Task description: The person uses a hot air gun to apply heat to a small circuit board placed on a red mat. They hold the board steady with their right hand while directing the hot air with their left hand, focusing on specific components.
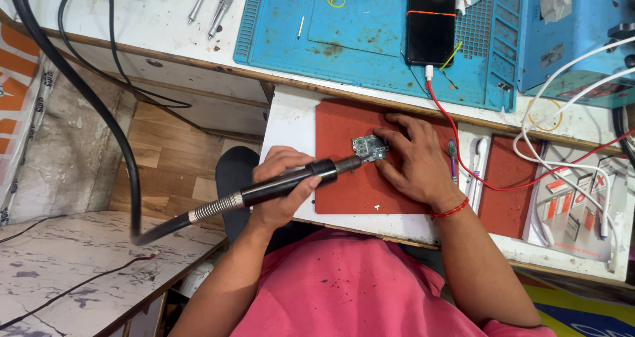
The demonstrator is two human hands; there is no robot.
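Left hand (pixel 281 185): grip closed around the black hot-air handpiece (pixel 291 181), nozzle pointing at the circuit board (pixel 369 147)
Right hand (pixel 413 162): flat on the red mat (pixel 344 191), fingertips pressing the board's right edge, grip holding nothing
Circuit board: small, greenish, lying on the red mat near its top edge
Hose (pixel 99 112): black, looping away to the left
Worktop (pixel 291 122): white, under the mat
Behind: blue mat (pixel 370 39) with a dark phone (pixel 431 23) on a red cable (pixel 456 145)
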